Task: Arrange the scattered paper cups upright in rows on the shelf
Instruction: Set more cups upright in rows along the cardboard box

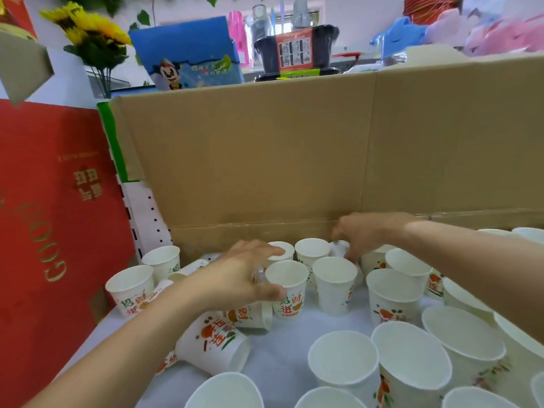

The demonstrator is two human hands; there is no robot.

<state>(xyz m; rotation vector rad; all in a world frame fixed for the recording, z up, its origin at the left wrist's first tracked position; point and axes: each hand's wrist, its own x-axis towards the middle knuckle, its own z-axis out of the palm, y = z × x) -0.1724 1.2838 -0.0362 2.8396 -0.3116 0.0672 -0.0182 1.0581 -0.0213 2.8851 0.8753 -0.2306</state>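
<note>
Closest in, upright cups point(343, 357) stand crowded rim to rim on the white shelf point(279, 366), most of them toward the right. Left of these a toppled cup point(212, 346) lies on its side, its printed wall up, under the left forearm.

Further in, the left hand point(244, 275) reaches over the shelf with its fingers stretched out and released, holding nothing. Its thumb lies against the wall of a printed cup point(287, 287) that stands upright, and its fingertips point(275, 252) hover at the rim of a cup behind that one. More cups stand at the left edge of the shelf.

Beyond that row, the right hand point(365, 237) comes in from the right. Its fingers curl down and grasp a small cup point(340, 248) at the very back, just in front of the cardboard wall point(265, 160); the blur hides how that cup sits.

A red box point(44, 231) stands to the left. Above the cardboard are sunflowers point(85, 30), a blue box point(188, 54) and a black tub point(294, 51).
</note>
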